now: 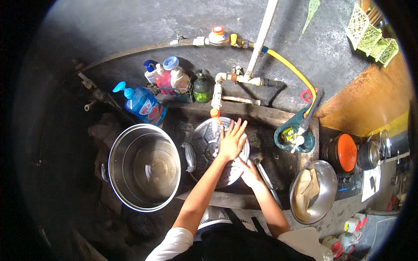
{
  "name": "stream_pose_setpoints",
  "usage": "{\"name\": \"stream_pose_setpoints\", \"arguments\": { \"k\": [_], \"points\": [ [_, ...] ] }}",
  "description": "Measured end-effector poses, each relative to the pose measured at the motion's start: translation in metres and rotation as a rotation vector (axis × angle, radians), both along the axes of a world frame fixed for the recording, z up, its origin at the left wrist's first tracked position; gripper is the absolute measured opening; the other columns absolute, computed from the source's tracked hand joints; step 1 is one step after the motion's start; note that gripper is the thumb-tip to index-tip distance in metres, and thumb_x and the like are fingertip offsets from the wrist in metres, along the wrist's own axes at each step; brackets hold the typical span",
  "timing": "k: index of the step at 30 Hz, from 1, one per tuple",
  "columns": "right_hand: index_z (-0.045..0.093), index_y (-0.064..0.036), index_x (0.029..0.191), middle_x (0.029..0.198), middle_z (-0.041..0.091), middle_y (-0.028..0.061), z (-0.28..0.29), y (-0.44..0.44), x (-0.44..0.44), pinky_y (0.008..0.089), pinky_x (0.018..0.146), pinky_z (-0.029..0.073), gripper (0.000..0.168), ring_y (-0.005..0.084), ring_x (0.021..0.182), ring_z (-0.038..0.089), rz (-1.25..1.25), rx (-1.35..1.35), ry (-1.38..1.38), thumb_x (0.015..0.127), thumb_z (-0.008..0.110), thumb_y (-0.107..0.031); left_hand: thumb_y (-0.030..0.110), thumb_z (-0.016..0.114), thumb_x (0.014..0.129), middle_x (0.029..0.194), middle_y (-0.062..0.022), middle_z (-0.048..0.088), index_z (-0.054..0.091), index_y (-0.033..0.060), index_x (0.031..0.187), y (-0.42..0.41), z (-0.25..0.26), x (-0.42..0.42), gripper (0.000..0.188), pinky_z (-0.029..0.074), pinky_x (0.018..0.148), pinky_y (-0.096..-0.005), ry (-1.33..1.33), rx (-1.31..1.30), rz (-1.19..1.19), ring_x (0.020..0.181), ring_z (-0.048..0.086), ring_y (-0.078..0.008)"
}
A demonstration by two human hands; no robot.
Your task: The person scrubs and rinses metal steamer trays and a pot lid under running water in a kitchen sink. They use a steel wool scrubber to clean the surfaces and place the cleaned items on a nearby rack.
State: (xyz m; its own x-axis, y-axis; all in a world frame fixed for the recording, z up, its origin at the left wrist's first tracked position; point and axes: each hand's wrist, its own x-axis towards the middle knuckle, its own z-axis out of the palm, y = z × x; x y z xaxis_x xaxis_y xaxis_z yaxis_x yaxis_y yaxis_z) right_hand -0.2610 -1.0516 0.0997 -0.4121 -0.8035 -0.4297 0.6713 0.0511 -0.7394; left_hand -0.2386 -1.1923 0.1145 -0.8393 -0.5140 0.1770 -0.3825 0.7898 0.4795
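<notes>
A round perforated metal steamer tier (202,153) with a side handle stands tilted in the dark sink (281,176), under a white tap with an orange handle (215,113). My left hand (232,142) lies flat against its upper right part, fingers spread and pointing to the tap. Lower down, my right hand (249,173) grips the tier's right rim; some of its fingers are hidden. Just right of that hand, a long metal utensil (266,179) lies in the sink. Whether water runs from the tap cannot be told.
A large steel pot (112,169) stands left of the sink, with a blue pump bottle (145,106) behind it. More bottles (163,78) sit by the wall. At right are a teal strainer basket (281,138) with scraps, a steel bowl (326,192) holding a beige cloth-like item, and an orange-topped pot (346,152).
</notes>
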Motion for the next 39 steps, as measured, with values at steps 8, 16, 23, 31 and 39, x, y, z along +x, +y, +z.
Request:
{"name": "stream_pose_setpoints", "arguments": {
  "k": [8,16,23,31,39],
  "points": [
    [0.038,0.001,0.121,0.116,0.050,0.0118,0.001,0.024,-0.040,0.0357,0.088,0.042,0.043,0.0192,0.105,0.049,-0.221,-0.140,-0.112,0.088,0.054,-0.022,0.039,0.030,0.091,0.144,-0.0140,0.011,0.019,0.0095,0.137,-0.032,-0.040,0.052,0.056,0.010,0.100,-0.0606,-0.083,0.242,0.575,0.133,0.010,-0.0307],
    [0.029,-0.007,0.133,0.127,0.041,0.0103,-0.035,-0.026,-0.037,0.0337,0.095,0.035,0.057,0.0215,0.113,0.043,-0.118,-0.064,-0.144,0.089,0.043,-0.042,0.033,0.035,0.089,0.144,-0.0088,0.015,0.018,0.0111,0.138,0.060,-0.004,0.030,0.057,-0.001,0.100,-0.0604,-0.127,-0.043,0.126,0.133,0.010,-0.0295],
    [0.013,-0.012,0.138,0.141,0.021,0.0084,-0.026,-0.042,-0.036,0.0394,0.103,0.026,0.062,0.0218,0.128,0.025,0.080,-0.256,-0.251,0.091,0.031,-0.047,0.035,0.039,0.087,0.141,-0.0039,0.026,0.032,0.0240,0.134,0.016,0.002,0.029,0.049,0.002,0.100,-0.0602,-0.069,-0.200,-0.018,0.131,0.020,-0.0246],
    [0.042,0.004,0.119,0.115,0.051,0.0109,-0.038,-0.027,-0.037,0.0335,0.093,0.038,0.061,0.0188,0.108,0.048,0.040,-0.082,-0.195,0.085,0.048,-0.046,0.038,0.035,0.089,0.142,-0.0064,0.024,0.029,0.0226,0.135,-0.013,-0.003,-0.005,0.049,0.007,0.102,-0.0554,-0.085,-0.061,0.431,0.131,0.019,-0.0278],
    [0.034,-0.004,0.129,0.128,0.041,0.0091,-0.012,-0.028,-0.042,0.0353,0.096,0.035,0.064,0.0189,0.116,0.041,-0.085,-0.065,-0.140,0.086,0.043,-0.051,0.031,0.035,0.090,0.138,-0.0015,0.032,0.032,0.0223,0.134,0.028,0.018,0.003,0.045,0.009,0.105,-0.0491,-0.014,-0.103,-0.071,0.130,0.023,-0.0233]
  ]
}}
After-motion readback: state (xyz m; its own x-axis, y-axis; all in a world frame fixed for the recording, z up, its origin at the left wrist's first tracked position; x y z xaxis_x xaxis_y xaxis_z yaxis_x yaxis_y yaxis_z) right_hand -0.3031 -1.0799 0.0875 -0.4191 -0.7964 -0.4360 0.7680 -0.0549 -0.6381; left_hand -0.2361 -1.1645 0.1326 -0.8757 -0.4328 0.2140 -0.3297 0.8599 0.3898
